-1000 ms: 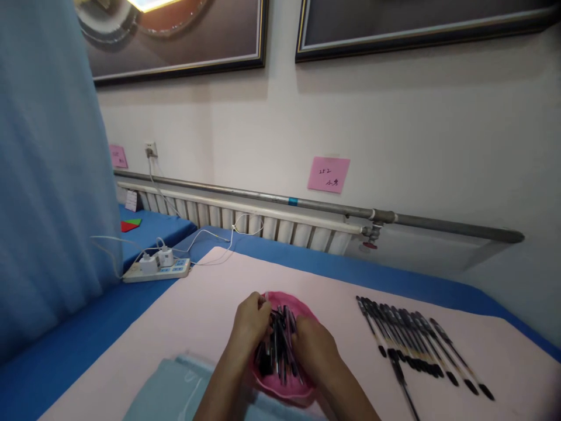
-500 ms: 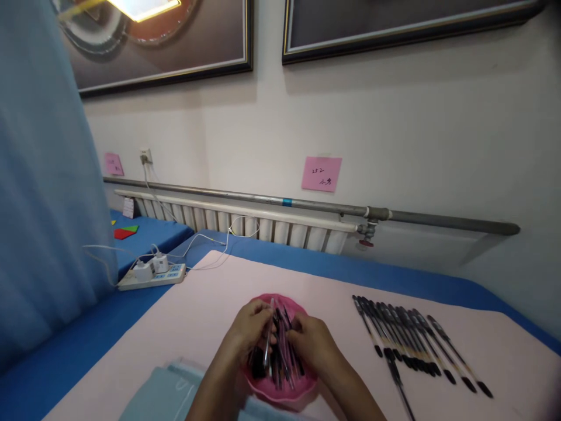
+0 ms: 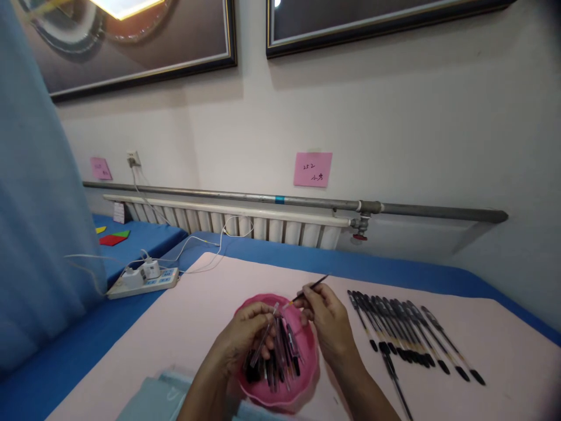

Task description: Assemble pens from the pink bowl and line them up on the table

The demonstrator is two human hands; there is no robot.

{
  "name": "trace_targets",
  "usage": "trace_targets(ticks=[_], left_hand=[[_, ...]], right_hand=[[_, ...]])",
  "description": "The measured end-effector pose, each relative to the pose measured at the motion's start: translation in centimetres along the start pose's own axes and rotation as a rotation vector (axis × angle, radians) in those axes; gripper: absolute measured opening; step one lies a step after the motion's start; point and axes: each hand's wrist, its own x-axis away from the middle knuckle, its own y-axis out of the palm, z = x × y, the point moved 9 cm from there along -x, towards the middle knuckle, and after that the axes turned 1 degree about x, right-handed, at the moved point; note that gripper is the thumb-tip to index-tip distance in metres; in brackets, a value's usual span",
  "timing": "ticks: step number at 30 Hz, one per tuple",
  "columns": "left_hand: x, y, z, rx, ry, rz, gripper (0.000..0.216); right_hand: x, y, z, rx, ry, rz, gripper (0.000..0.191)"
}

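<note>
A pink bowl point(image 3: 302, 390) full of pen parts sits on the pale pink mat point(image 3: 201, 316) right in front of me. My left hand point(image 3: 243, 342) is over the bowl, pinching a clear pen barrel point(image 3: 264, 338) that slants up to the right. My right hand point(image 3: 331, 327) is just right of the bowl's far rim, pinching a thin black refill point(image 3: 312, 289) whose tip points toward the barrel's open end. The two pieces are close but apart.
A row of several assembled black pens point(image 3: 407, 330) lies on the mat to the right. A white power strip point(image 3: 142, 279) with chargers and cables sits at the left on the blue cover. A folded pale blue cloth point(image 3: 149, 400) lies near me. A radiator point(image 3: 245, 222) runs along the wall.
Both hands rose out of the bowl's pile. The left lifted a clear barrel, the right drew out a thin refill and moved right. The camera turned slightly left.
</note>
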Motion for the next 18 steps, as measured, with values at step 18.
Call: trace_targets(ticks=[18], left_hand=[[0.29, 0.4, 0.82, -0.031, 0.027, -0.024, 0.027]], right_hand=[[0.49, 0.46, -0.5, -0.364, 0.015, -0.007, 0.02]])
